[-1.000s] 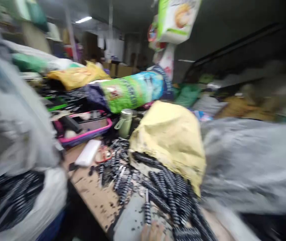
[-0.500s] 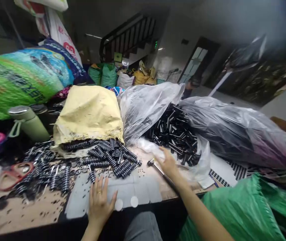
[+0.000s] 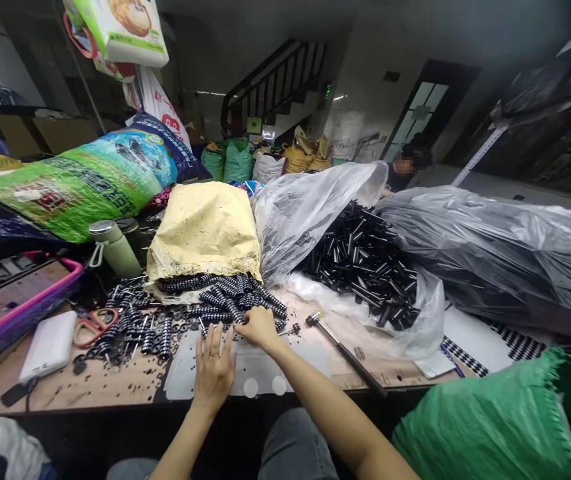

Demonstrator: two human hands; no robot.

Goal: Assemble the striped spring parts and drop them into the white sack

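My left hand [image 3: 214, 367] lies with its fingers stretched out on a grey sheet [image 3: 293, 363] at the table's front edge. My right hand [image 3: 259, 327] is just to the right of it, fingers bent and pinched together; what they hold, if anything, is hidden. Right behind both hands is a heap of black-and-white patterned rods [image 3: 245, 288] spilling from a yellow sack [image 3: 208, 223]. A hammer [image 3: 348, 353] with a dark handle lies on the table to the right, untouched. Two pale round spots [image 3: 251, 388] show on the sheet.
A clear plastic bag [image 3: 310, 207] spills black tubes [image 3: 360, 257]. At left are red-handled scissors [image 3: 96, 327], loose rods, a white box-shaped device [image 3: 49, 343], a green flask [image 3: 115, 247] and a pink-rimmed basket [image 3: 73, 267]. A green sack [image 3: 485, 420] stands front right; a person [image 3: 408, 167] is behind.
My right hand has moved left from beside the hammer to the rod heap near my left hand, and its fingers have closed. My left hand stays on the sheet. The view has shifted left.
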